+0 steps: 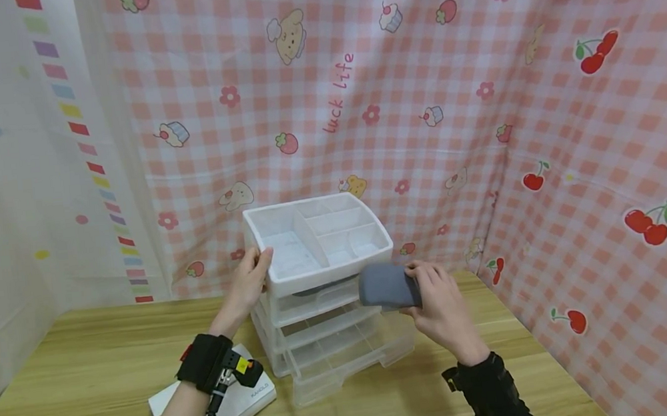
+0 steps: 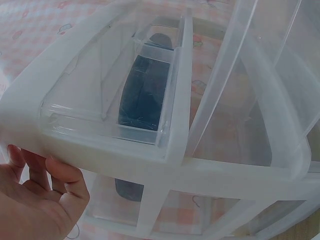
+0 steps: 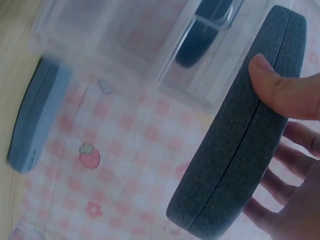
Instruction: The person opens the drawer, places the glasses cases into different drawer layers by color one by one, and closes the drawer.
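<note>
A white organizer with translucent drawers (image 1: 298,283) stands on the table. My left hand (image 1: 250,277) grips its top tray at the left front corner, and its fingers curl at the edge in the left wrist view. My right hand (image 1: 442,301) holds a dark grey glasses case (image 1: 386,285), in front of the organizer's right side. The right wrist view shows the thumb pressed on the case's seamed side. Through the clear upper drawer a dark case (image 2: 144,92) is visible. A lower drawer (image 1: 348,360) is pulled out toward me.
A white box (image 1: 238,405) with printed lettering lies left of the organizer, partly under my left forearm. Another grey case (image 3: 37,117) with a small glasses mark is at the left of the right wrist view. Checked cloth (image 1: 311,103) hangs behind the wooden table (image 1: 86,392).
</note>
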`<state>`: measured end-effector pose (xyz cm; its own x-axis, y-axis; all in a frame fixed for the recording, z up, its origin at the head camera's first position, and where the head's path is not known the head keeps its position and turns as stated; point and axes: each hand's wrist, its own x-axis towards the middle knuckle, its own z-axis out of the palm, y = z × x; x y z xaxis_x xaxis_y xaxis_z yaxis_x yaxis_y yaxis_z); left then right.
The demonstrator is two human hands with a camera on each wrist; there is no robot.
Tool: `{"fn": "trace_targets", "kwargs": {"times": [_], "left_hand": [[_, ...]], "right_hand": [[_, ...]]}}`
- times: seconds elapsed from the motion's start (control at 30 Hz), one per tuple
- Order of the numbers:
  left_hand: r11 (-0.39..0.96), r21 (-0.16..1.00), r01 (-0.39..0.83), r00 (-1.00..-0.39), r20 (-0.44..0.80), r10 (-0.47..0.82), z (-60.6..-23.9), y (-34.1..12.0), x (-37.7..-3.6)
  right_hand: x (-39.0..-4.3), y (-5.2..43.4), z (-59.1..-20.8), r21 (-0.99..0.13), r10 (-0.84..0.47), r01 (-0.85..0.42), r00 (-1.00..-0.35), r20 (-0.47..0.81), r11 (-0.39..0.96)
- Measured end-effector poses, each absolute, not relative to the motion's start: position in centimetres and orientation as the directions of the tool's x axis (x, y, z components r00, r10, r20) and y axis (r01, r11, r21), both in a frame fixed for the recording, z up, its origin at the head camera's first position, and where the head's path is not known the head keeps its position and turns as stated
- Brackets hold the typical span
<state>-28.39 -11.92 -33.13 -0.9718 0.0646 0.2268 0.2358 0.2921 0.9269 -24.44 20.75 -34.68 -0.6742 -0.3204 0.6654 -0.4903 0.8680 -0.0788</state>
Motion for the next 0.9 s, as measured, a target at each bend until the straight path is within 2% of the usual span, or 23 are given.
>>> {"fn": "trace_targets", "kwargs": {"times": [0.43, 0.73, 0.9], "left_hand": [[0.280, 0.930, 0.238, -0.971, 0.224, 0.078, -33.3, -12.1, -28.4], [0.281, 0.925, 0.258, -0.966, 0.249, 0.067, -33.5, -11.9, -28.6], [0.283, 0.924, 0.255, -0.967, 0.249, 0.058, -33.6, -12.0, -28.6]], "right_hand": [[-24.4, 17.3, -35.9, 0.034, -0.546, -0.661, -0.589, 0.595, 0.750], [-24.9, 15.6, -37.2, 0.082, -0.645, -0.707, -0.583, 0.494, 0.702], [-25.1, 15.2, -37.4, 0.065, -0.680, -0.739, -0.576, 0.454, 0.670]]}}
